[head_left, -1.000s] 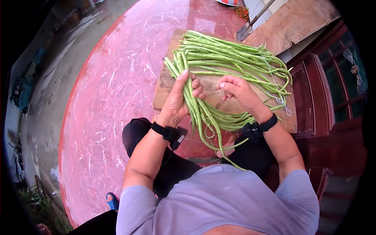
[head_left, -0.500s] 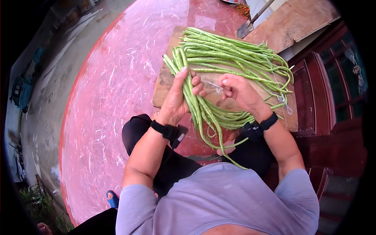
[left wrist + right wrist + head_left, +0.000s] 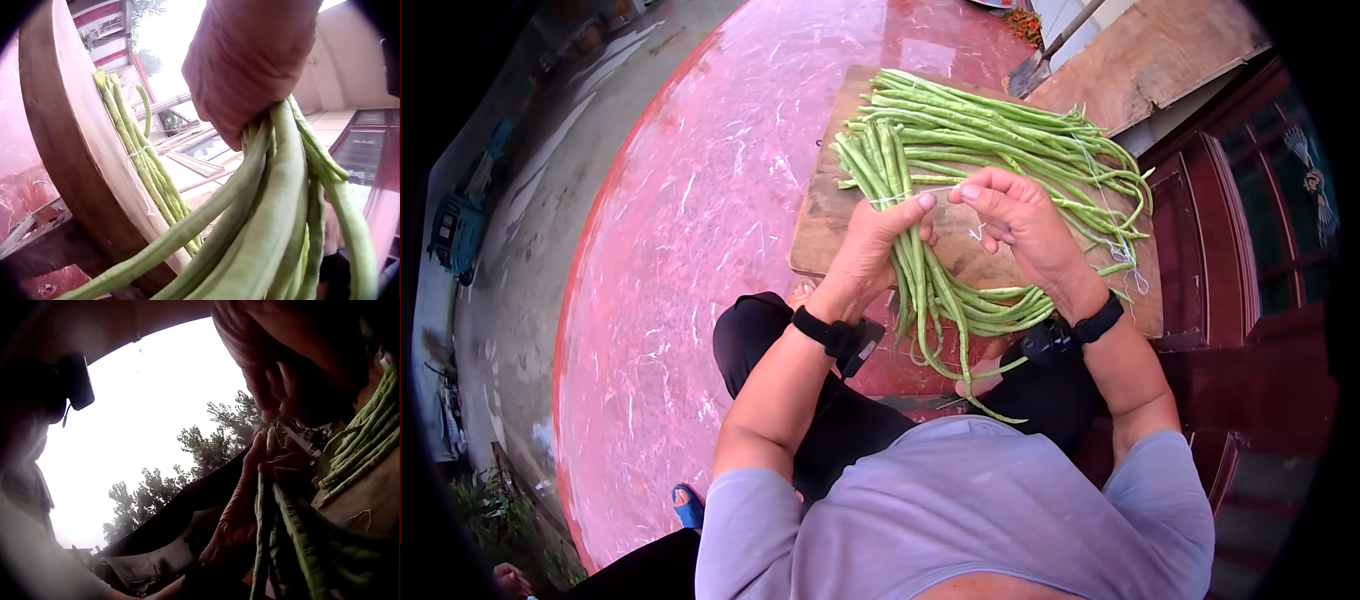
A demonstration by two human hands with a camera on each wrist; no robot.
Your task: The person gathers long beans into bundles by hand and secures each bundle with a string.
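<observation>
My left hand (image 3: 897, 222) grips a bundle of long green beans (image 3: 920, 275) over a wooden board (image 3: 820, 235); the beans' tails hang down over my lap. My right hand (image 3: 990, 205) pinches a thin white string (image 3: 935, 190) that runs taut across the bundle just above my left thumb. A bigger loose pile of long beans (image 3: 1010, 135) lies on the far half of the board. In the left wrist view the left hand (image 3: 250, 62) closes round the thick bean stems (image 3: 275, 206) beside the board's edge (image 3: 62, 144). The right wrist view shows the bundle (image 3: 281, 550) in shadow.
The board sits on a polished red stone floor (image 3: 700, 200). More loose white strings (image 3: 1128, 262) lie at the board's right end. A dark red wooden door frame (image 3: 1230, 240) stands to the right, and a plywood sheet (image 3: 1160, 50) and a shovel blade (image 3: 1028, 75) lie beyond the board.
My left hand has turned and closed tighter round the bundle, whose tips swung right. My right hand has risen and drawn the string across the beans.
</observation>
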